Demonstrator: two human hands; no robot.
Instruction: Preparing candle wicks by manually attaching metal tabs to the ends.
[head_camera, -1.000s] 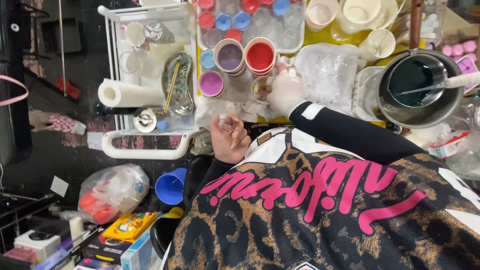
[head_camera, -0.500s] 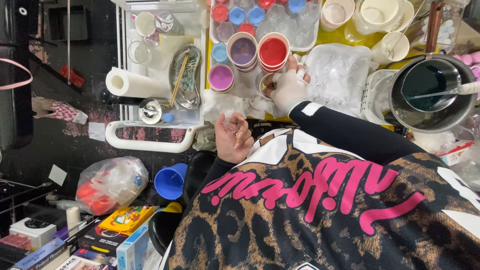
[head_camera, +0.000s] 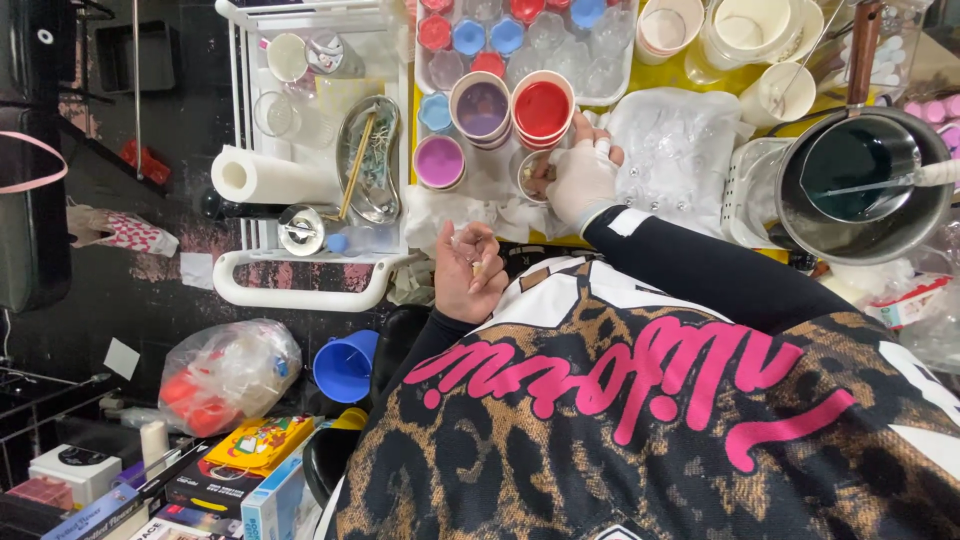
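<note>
Right hand (head_camera: 583, 182), in a white glove, is at the small cup (head_camera: 527, 176) on the bench (head_camera: 668, 74). Its fingertips are at or inside the rim, on brownish bits in the cup. Cannot tell if the fingers are pinched on anything. Left hand (head_camera: 466, 272), bare, is held up below the small cup, clear of the bench. The fingers are curled in and appear to pinch a small clear piece (head_camera: 461, 244). The hands are apart. Judgement: the step in hand is picking at the contents of the small cup. Lifting a bit out would call for a fine pinch and a straight rise. Close above the small cup stand a red-filled cup (head_camera: 542, 108) and a purple-filled cup (head_camera: 481, 108), with a pink-filled cup (head_camera: 439, 161) to its left. Their rims crowd the gloved fingers and could be knocked. To the right of the small cup lies crinkled clear plastic (head_camera: 676, 150), and further right a dark pot (head_camera: 862, 186) of dark liquid. Far left of the small cup, a white trolley (head_camera: 305, 287) carries a paper towel roll (head_camera: 262, 178) and a metal kidney dish (head_camera: 369, 160).
</note>
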